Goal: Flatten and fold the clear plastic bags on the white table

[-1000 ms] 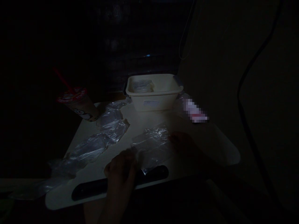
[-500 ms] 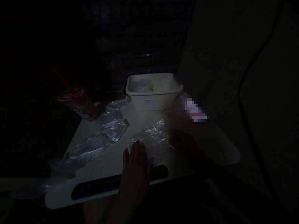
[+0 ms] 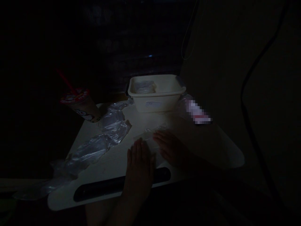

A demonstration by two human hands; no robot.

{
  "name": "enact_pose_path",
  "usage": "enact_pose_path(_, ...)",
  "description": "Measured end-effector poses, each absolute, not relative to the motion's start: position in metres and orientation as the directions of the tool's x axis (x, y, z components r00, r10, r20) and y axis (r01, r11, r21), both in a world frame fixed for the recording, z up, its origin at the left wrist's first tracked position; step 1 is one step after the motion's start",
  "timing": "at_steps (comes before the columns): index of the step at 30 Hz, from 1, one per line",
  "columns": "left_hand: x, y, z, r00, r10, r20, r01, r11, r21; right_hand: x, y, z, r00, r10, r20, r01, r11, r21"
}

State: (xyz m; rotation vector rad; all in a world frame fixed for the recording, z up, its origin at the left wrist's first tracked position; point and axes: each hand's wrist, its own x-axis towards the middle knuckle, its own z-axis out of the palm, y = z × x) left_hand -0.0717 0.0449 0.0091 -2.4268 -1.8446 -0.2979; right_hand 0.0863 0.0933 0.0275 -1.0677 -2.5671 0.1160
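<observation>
A clear plastic bag (image 3: pixel 147 134) lies flat near the middle of the small white table (image 3: pixel 98 168). My left hand (image 3: pixel 139 163) rests palm down at the bag's near left side, fingers stretched out. Just to its right, my right hand (image 3: pixel 170 147) lies over the bag, its fingers extended and flat on the plastic. Much of the bag is hidden under both hands. To the left, a long trail of crumpled clear plastic bags (image 3: pixel 94 149) runs down across the table. The scene is very dark, so fine details are lost.
At the table's back stands a cream plastic basin (image 3: pixel 156 103) with folded plastic bags (image 3: pixel 144 87) in it. A drink cup (image 3: pixel 83 108) with a red straw stands at the back left. Right of the basin lies a pixelated package (image 3: pixel 198 113). A dark slot (image 3: pixel 101 188) lines the front edge.
My right hand has moved left, from the bag's right edge onto the bag, and its fingers have gone from bent to flat. My left hand stays in place on the table.
</observation>
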Motion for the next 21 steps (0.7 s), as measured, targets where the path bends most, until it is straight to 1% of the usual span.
enact_pose_path(1, -0.069, 0.044, 0.009, 0.259, 0.947, 0.191, 0.961, -0.272, 0.044, 0.082, 0.093, 0.026, -0.700, 0.660, 0.273, 0.633, 0.750, -0.191)
enact_pose_path(3, -0.067, 0.043, 0.009, 0.269, 0.948, 0.169, 0.961, -0.275, 0.014, 0.077, 0.093, 0.021, -0.739, 0.632, 0.234, 0.609, 0.775, -0.171)
enact_pose_path(6, -0.068, 0.042, 0.009, 0.281, 0.947, 0.158, 0.960, -0.279, -0.030, 0.079, 0.096, 0.016, -0.743, 0.645, 0.181, 0.625, 0.764, -0.158)
enact_pose_path(10, -0.069, 0.041, 0.007, 0.270, 0.940, 0.207, 0.963, -0.261, -0.072, 0.091, 0.106, 0.014, -0.721, 0.681, 0.126, 0.668, 0.732, -0.131)
enact_pose_path(16, -0.069, 0.041, 0.006, 0.262, 0.939, 0.223, 0.965, -0.250, -0.083, 0.100, 0.116, 0.013, -0.644, 0.749, 0.155, 0.747, 0.659, -0.084)
enact_pose_path(21, -0.069, 0.041, 0.008, 0.257, 0.946, 0.199, 0.966, -0.245, -0.082, 0.102, 0.119, 0.010, -0.628, 0.759, 0.173, 0.760, 0.646, -0.076)
